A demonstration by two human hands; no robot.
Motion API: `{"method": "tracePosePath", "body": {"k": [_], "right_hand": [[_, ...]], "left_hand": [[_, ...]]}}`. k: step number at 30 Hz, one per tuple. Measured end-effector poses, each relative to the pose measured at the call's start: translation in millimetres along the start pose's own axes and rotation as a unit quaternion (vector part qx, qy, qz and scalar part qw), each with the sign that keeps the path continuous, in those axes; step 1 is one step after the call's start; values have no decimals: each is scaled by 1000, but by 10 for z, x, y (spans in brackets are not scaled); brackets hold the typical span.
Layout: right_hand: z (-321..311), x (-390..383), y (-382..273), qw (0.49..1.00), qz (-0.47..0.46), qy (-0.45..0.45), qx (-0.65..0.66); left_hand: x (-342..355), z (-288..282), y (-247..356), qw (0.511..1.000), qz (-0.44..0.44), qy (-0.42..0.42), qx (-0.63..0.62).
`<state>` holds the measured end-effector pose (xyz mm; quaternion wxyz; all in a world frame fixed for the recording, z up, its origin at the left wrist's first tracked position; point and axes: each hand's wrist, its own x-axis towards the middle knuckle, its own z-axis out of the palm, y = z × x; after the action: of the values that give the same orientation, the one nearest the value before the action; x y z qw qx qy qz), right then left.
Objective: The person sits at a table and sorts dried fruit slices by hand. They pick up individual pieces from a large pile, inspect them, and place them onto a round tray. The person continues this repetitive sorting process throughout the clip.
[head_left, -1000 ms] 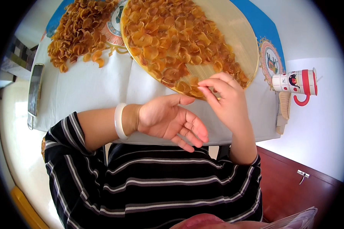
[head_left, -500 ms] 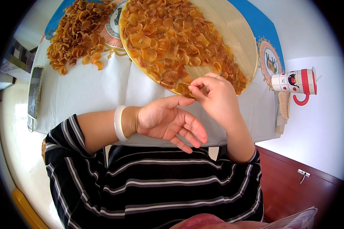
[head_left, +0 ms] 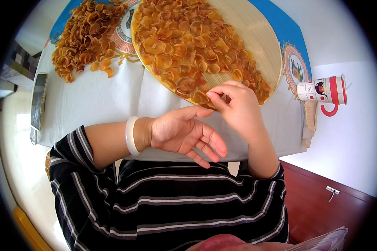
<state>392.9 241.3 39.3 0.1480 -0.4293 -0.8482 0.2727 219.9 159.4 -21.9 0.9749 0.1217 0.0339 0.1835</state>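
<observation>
My left hand [head_left: 186, 131] is turned palm up over the table's near edge, fingers spread and nothing in it. A white bangle [head_left: 132, 136] circles that wrist. Just right of it, my right hand [head_left: 241, 104] is pinched, thumb against fingers, over the near rim of a round woven tray [head_left: 255, 29]. Whatever lies between those fingertips is too small or hidden to make out. Dried, curled orange-brown slices [head_left: 184, 42] cover the tray's left and middle, with a bare patch of weave beside my right fingertips.
A loose pile of the same slices [head_left: 86, 37] lies on the tablecloth [head_left: 100, 100] at the far left. A phone [head_left: 38, 100] rests at the left edge. A white and red mug [head_left: 322, 90] stands at the right edge beside a beige object [head_left: 310, 117].
My right hand has shifted very slightly, its pinched fingertips still at the tray's near rim. My left hand has stayed almost in place, palm up.
</observation>
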Motion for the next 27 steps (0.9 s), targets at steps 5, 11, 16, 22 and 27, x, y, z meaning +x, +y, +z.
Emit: {"method": "tracePosePath", "body": {"k": [5, 11, 16, 22, 27], "right_hand": [[-63, 14, -59, 993, -65, 82, 46], [52, -23, -96, 949, -194, 218, 120], [285, 56, 122, 895, -327, 295, 67], [314, 1, 91, 892, -328, 298, 91], [347, 56, 136, 895, -317, 295, 108]], "left_hand": [[-41, -4, -24, 999, 9, -23, 19], [-20, 304, 18, 992, 70, -23, 107], [-469, 910, 268, 740, 380, 232, 505], [-1426, 379, 1432, 51, 185, 610, 769], [-1789, -205, 2092, 7, -55, 694, 718]]}}
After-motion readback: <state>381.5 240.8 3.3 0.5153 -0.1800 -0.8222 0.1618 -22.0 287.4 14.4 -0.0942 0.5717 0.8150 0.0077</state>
